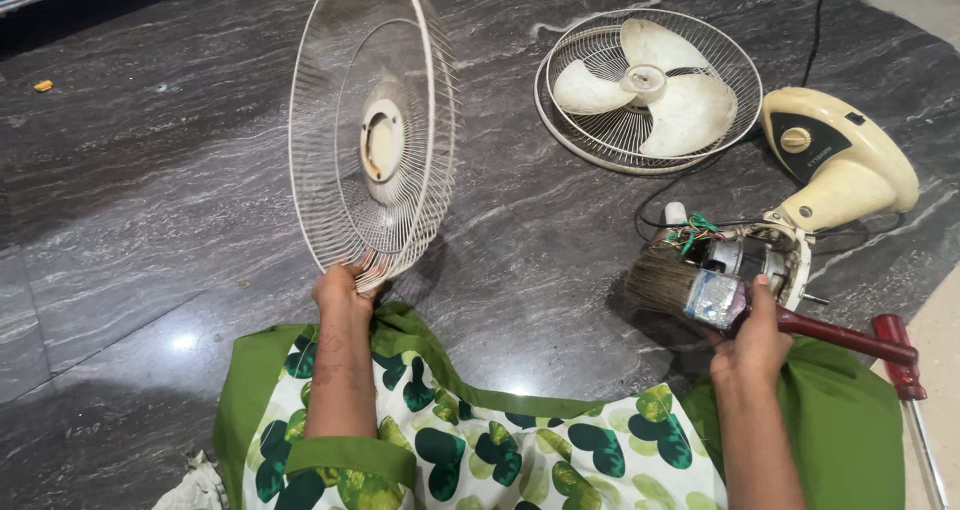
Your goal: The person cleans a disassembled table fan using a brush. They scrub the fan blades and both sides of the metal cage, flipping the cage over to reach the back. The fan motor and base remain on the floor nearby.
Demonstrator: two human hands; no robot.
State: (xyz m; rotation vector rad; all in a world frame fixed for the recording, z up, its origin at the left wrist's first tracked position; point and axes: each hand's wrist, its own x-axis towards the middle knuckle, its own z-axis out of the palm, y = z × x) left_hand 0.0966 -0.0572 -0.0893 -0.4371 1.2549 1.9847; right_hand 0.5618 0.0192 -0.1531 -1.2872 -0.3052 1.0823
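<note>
My left hand [340, 290] grips the lower rim of a cream wire fan guard [375, 130], holding it upright on its edge above the dark stone floor. My right hand [755, 340] is closed on a wide paintbrush [690, 285] with a red handle, its bristles pointing left. The brush sits just in front of the exposed fan motor [750, 255] with coloured wires.
The other wire guard [600, 130] lies flat on the floor with the cream three-blade fan blade [655, 85] in it. The cream fan base [835, 155] and its black cord lie to the right. A red-handled tool [900, 365] rests by my right knee.
</note>
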